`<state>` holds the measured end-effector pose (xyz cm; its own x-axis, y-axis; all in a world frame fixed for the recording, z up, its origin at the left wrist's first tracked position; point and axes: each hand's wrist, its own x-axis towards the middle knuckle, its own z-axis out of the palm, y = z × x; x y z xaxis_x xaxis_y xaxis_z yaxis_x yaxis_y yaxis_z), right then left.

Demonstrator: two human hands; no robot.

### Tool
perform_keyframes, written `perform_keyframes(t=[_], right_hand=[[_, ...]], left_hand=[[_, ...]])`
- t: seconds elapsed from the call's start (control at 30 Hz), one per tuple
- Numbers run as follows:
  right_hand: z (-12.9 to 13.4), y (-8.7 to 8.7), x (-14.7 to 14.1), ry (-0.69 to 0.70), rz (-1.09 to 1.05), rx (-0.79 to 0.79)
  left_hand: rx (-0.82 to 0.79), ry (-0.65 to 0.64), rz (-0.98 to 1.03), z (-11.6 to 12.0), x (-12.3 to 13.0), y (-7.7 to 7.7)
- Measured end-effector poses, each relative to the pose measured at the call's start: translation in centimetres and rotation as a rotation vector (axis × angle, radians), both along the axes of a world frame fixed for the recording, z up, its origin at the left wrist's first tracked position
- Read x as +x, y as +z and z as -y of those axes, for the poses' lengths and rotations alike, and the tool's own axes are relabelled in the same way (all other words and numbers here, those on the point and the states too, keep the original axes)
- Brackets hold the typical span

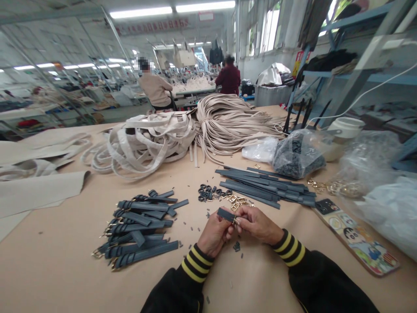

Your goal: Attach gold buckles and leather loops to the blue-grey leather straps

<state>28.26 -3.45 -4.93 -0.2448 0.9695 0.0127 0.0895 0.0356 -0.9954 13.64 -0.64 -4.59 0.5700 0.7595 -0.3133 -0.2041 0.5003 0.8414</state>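
Between my two hands is a short dark blue-grey strap [225,213] with a small gold buckle [234,221] at its right end. My left hand [213,234] is closed around the strap from below. Fingers of my right hand [257,224] pinch at the buckle end; part of the strap there is hidden by them. Just behind my hands lie loose gold buckles [237,202] and a cluster of dark strap loops [206,192]. To the left, a pile of buckled straps [140,228] rests on the table.
Long dark strips [260,184] lie behind my right hand. A phone in a cartoon case [355,234] is at the right, near plastic bags [391,204] and a white cup [345,128]. Beige strap bundles [228,124] stand at the back. Two people sit beyond the table [97,287].
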Motion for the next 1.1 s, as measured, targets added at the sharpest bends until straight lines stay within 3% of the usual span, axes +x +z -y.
perform_keyframes(t=[0.13, 0.3, 0.53, 0.7, 1.1], right_hand=[[0.05, -0.17, -0.6, -0.063, -0.056, -0.033], [0.19, 0.13, -0.7, -0.02, 0.022, 0.018], [0.17, 0.62, -0.08, -0.084, 0.107, 0.035], [0.12, 0.47, -0.07, -0.079, 0.115, 0.05], [0.12, 0.26, -0.41, -0.161, 0.101, 0.012]], left_hand=[[0.051, 0.031, -0.011, -0.11, 0.01, -0.05], [0.103, 0.053, -0.07, -0.28, -0.06, -0.43], [0.178, -0.068, -0.019, -0.56, -0.68, -0.06], [0.177, 0.036, -0.03, -0.58, -0.48, -0.38], [0.538, 0.047, -0.28, -0.91, -0.8, -0.83]])
